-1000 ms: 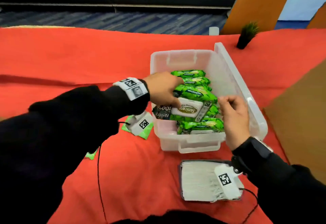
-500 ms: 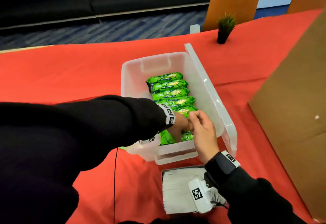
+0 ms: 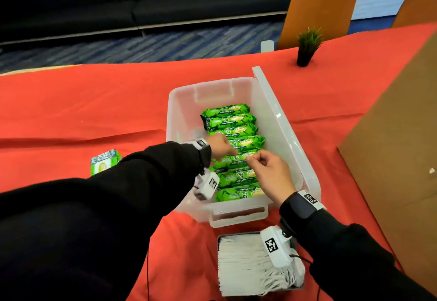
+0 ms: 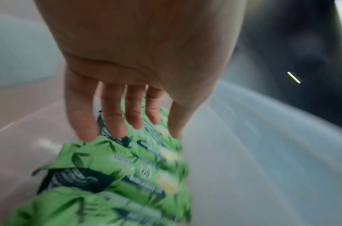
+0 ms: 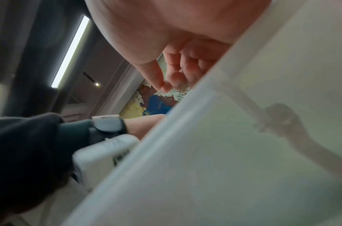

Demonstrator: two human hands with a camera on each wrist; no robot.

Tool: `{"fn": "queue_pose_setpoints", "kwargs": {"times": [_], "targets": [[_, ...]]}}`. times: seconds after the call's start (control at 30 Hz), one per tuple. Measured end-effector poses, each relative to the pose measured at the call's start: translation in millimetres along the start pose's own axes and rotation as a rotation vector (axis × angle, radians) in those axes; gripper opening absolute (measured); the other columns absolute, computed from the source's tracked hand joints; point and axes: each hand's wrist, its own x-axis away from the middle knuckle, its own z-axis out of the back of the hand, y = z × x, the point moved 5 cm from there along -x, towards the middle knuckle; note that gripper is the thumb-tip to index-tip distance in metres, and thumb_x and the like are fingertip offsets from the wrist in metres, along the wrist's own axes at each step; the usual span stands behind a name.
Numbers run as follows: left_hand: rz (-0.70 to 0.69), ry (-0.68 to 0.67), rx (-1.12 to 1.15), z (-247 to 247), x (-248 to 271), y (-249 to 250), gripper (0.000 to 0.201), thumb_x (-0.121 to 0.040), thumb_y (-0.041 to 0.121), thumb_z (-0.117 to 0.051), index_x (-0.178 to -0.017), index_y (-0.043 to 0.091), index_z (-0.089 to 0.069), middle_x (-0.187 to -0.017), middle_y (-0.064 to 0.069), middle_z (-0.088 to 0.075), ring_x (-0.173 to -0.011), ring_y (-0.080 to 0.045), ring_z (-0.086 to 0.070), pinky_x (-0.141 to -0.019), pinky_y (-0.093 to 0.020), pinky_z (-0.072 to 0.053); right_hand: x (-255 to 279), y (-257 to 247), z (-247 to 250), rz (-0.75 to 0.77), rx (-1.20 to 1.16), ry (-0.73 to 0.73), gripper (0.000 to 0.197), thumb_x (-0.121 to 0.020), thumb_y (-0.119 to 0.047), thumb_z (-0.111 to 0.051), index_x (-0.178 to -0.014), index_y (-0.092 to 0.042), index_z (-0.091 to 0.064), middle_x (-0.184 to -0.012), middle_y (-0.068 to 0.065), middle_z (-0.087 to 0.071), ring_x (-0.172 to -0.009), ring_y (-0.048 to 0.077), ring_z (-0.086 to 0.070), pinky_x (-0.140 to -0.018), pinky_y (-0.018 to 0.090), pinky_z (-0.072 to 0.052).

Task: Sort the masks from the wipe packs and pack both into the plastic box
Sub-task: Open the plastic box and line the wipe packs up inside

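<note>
Far left on the red cloth [image 3: 99,101]: one stray wipe pack [image 3: 104,161], still outside. Further right, left hand [image 3: 218,145] inside the plastic box [image 3: 287,135], fingers [image 4: 116,122] extended and relaxed, tips on the row of green wipe packs [image 3: 233,132], nothing gripped. Packs standing on edge along the right half of the box; bare space along the left wall. Right hand [image 3: 270,174] over the near packs, fingers curled, thumb against fingertip; whether anything is pinched cannot be told. Below it, in front of the box, the stack of white masks [image 3: 241,265], not yet packed. Probably the step of settling the row; next, likely fetching the stray pack, then fitting the masks into the free side. Legible: "80" on several packs; brand wording too blurred.
</note>
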Motion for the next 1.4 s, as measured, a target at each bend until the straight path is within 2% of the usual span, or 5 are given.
{"fn": "queue_pose_setpoints", "kwargs": {"times": [0.17, 0.4, 0.83, 1.3, 1.4], "targets": [[0.220, -0.040, 0.462, -6.8, -7.7, -43.8, 0.064, -0.106, 0.040, -0.046, -0.156, 0.005, -0.027, -0.160, -0.015, -0.034, -0.142, -0.037, -0.041, -0.084, -0.039, -0.049, -3.3, -0.8, -3.4, 0.059, 0.129, -0.014, 0.029, -0.096, -0.029, -0.065, -0.074, -0.012, -0.060, -0.062, 0.005, -0.058, -0.059, 0.014, -0.048, -0.058, 0.025, -0.037], [0.257, -0.144, 0.941, -79.6, -20.1, -70.4, 0.104, -0.086, 0.070, -0.061, -0.161, 0.014, -0.015, -0.168, -0.017, -0.015, -0.153, -0.032, -0.022, -0.124, -0.048, -0.020, -3.5, 2.2, -1.7, -0.009, 0.033, 0.013, 0.026, -0.096, -0.024, -0.065, -0.073, -0.011, -0.062, -0.060, -0.001, -0.051, -0.061, 0.014, -0.044, -0.061, 0.030, -0.038], [0.265, -0.059, 1.030, -71.0, -17.0, -81.7, 0.077, -0.102, 0.063, -0.035, -0.158, 0.009, -0.025, -0.162, -0.017, -0.030, -0.145, -0.034, -0.038, -0.118, -0.038, -0.032, -7.4, 4.6, -5.9, 0.003, 0.274, -0.110, 0.026, -0.091, -0.028, -0.069, -0.072, -0.013, -0.061, -0.057, 0.004, -0.057, -0.056, 0.013, -0.048, -0.061, 0.033, -0.040], [0.375, 0.132, 1.140, -108.1, -121.2, -131.5, 0.118, -0.050, 0.096, -0.067, -0.136, 0.016, -0.057, -0.133, -0.008, -0.065, -0.117, -0.032, -0.064, -0.106, -0.051, -0.048, 1.3, 5.6, -27.0, 0.087, 0.810, -0.349, 0.027, -0.090, -0.043, -0.052, -0.081, -0.019, -0.056, -0.075, 0.003, -0.065, -0.081, 0.031, -0.062, -0.065, 0.037, -0.047], [0.285, 0.087, 1.364, -71.2, -60.0, -82.7, 0.046, -0.097, 0.058, -0.057, -0.115, 0.016, -0.064, -0.103, -0.007, -0.072, -0.098, -0.029, -0.068, -0.087, -0.044, -0.056, -0.7, 6.9, -29.6, 0.082, 0.812, -0.371, 0.029, -0.089, -0.044, -0.050, -0.077, -0.018, -0.052, -0.070, 0.002, -0.061, -0.077, 0.031, -0.060, -0.061, 0.037, -0.044]]}}
